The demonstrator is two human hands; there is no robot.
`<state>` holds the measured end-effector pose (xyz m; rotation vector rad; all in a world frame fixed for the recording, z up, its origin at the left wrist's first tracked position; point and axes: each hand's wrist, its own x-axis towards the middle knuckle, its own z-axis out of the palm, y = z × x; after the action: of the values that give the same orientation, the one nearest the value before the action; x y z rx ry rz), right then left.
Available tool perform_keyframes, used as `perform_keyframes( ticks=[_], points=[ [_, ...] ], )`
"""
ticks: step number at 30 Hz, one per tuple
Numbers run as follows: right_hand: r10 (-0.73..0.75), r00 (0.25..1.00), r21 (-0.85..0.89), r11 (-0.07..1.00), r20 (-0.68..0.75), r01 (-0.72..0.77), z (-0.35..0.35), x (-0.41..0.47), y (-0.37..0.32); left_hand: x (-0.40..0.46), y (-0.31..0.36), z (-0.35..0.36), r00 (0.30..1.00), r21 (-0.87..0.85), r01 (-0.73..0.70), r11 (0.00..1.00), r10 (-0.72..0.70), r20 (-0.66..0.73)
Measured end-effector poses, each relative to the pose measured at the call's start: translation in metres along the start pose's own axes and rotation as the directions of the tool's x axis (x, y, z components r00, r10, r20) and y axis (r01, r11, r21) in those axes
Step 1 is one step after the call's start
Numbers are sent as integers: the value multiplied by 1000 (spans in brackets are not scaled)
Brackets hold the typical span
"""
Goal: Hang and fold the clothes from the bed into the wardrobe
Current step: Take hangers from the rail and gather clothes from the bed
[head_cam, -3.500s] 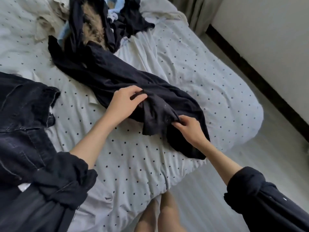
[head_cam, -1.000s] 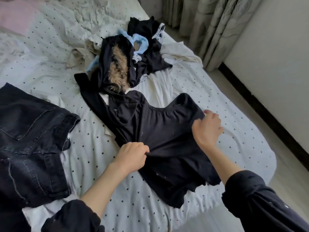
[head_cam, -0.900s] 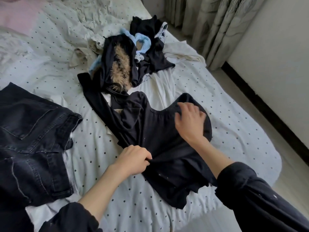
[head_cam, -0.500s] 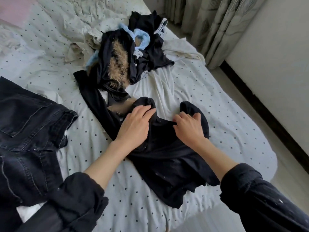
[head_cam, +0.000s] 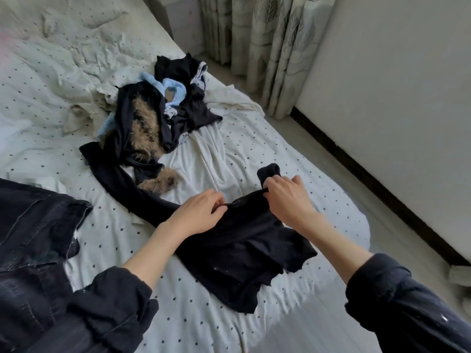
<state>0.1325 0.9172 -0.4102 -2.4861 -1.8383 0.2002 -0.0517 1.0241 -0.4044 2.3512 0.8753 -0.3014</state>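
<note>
Here, crumpled black garment (head_cam: pixel 237 253), half-spread.

Lighting, as I read it: soft, even daylight, fairly bright on the bed (head_cam: pixel 254 138). Shadows faint and diffuse. No glare. Wide-angle bowing along the wall (head_cam: pixel 407 98). Dark garment (head_cam: pixel 242 245) loses fold detail; overall slightly soft.
</note>
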Motion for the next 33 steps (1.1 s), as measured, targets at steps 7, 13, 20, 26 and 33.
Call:
perform_keyframes(
  ticks=[7, 13, 20, 26, 33],
  points=[
    [55, 942, 47, 998, -330, -42, -105, -73, 18, -23, 83, -54, 957, 29, -245, 969, 237, 170],
    [276, 813, -2, 946, -513, -323, -165, -209, 45, -68, 188, -62, 798, 152, -574, 805, 591, -120],
    [514, 655, -95, 742, -553, -663, -201, -389, 53, -125, 309, -23, 431, 186, -871, 455, 888, -159],
    [708, 462, -201, 425, -534, -883, -218, -521, 44, -188, 392, 18, 255, 175, -944, 280, 954, -155],
    [808, 216, -122, 178, -549, -976, -217, -669, 38, -253, 492, 90, 180, 80, -981, 177, 983, 41]
  ],
)
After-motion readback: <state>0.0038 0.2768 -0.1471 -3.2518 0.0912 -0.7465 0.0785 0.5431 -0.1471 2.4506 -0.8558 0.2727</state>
